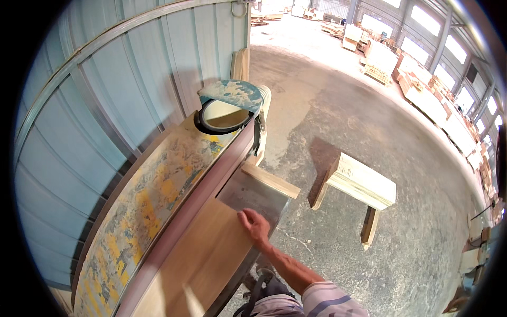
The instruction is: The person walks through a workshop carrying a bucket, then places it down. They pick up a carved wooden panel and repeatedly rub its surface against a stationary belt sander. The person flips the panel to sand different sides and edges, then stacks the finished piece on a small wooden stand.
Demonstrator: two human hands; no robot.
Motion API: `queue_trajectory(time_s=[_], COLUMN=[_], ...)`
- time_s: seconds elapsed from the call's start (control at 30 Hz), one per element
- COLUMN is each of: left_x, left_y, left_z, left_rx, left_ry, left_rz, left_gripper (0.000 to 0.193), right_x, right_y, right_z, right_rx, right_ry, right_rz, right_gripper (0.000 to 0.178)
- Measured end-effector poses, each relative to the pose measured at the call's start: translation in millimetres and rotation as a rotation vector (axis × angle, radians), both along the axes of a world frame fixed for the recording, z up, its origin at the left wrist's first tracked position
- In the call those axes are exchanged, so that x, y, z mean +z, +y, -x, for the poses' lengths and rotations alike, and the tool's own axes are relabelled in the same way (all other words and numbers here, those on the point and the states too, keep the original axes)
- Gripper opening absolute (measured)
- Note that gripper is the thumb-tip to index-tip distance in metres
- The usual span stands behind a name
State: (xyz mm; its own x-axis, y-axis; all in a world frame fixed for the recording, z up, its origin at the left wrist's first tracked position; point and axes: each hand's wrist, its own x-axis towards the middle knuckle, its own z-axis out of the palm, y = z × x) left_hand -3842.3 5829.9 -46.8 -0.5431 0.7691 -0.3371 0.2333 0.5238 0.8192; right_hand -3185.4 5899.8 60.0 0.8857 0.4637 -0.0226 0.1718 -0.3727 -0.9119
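Note:
A wide, flat wooden board (203, 243) lies on the metal table of a belt sander. Its long left edge runs along the pinkish sanding belt (222, 165). My right hand (254, 226) is at the board's far right corner, its fingers curled over the edge there. Past the board's far end, a bare part of the grey metal table (251, 196) shows, closed off by a wooden strip (270, 180) across its end. My left hand is out of the picture.
The sander's worn, paint-flecked housing (153, 195) stands along a blue corrugated wall (121, 90), with a round opening (227, 117) at its far end. To the right, a stack of pale boards (364, 179) rests on wooden supports on the concrete floor. Wood piles (380, 58) line the far side.

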Motion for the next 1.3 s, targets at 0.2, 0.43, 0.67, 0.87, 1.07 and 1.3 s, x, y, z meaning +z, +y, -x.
queue_trajectory(time_s=[0.2, 0.43, 0.67, 0.87, 1.07, 1.3], left_x=[23, 39, 71, 91, 97, 80], left_y=[29, 26, -9, -2, -5, -11], left_z=[-69, -102, -134, -173, -141, -88], left_rx=[-0.061, -0.034, 0.189, 0.322, 0.344, 0.309], left_ry=[-0.046, -0.106, -0.214, -0.182, -0.087, -0.24], left_rz=[0.027, 0.006, -0.011, -0.012, 0.094, 0.01], left_gripper=[0.034, 0.046, 0.058, 0.068, 0.065, 0.058], right_x=[0, 5, -12, -10, -3, -22], right_y=[-10, 6, 8, 11, 10, 7], right_z=[55, 34, -66, -91, -52, -18], right_rx=[0.154, 0.031, 0.119, 0.117, 0.23, 0.278], right_ry=[-0.031, 0.0, 0.034, 0.111, 0.082, 0.18], right_rz=[0.024, -0.101, -0.434, -0.241, -0.233, -0.434], right_gripper=[0.04, 0.034, 0.026, 0.041, 0.04, 0.023])
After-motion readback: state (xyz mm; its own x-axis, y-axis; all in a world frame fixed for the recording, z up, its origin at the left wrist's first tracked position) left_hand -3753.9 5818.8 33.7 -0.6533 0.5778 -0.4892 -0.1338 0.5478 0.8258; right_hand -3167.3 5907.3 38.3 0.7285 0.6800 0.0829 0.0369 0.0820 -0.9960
